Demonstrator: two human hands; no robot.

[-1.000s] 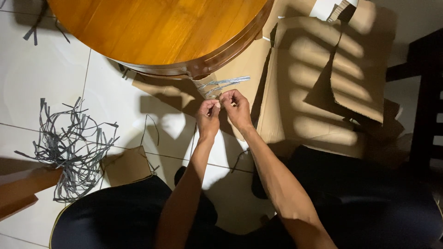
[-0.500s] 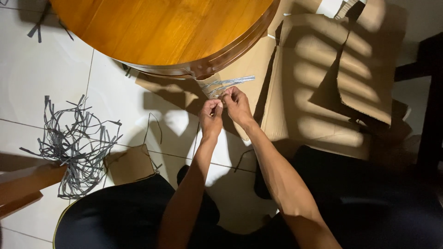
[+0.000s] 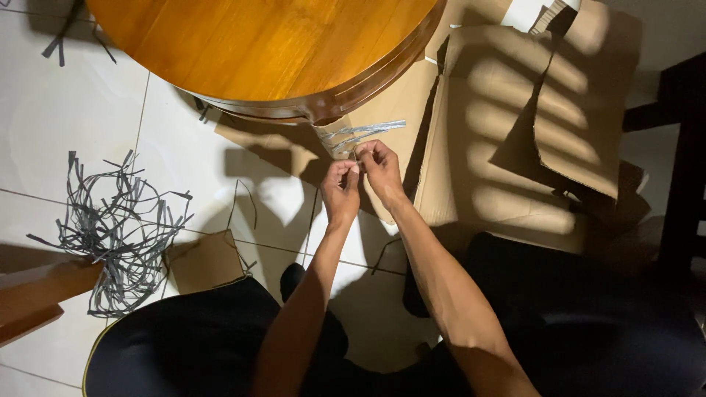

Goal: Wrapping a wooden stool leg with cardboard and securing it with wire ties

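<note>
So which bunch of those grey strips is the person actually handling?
The small bunch of grey strips pinched by both hands below the round table's edge. The big tangled pile lies untouched on the floor, far left.

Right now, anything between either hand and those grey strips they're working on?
Nothing visible. The left hand and right hand are both pinched on the near ends of the grey strips, fingertips meeting. The strips fan out over the cardboard sheet, just below the round wooden table's edge.
</note>
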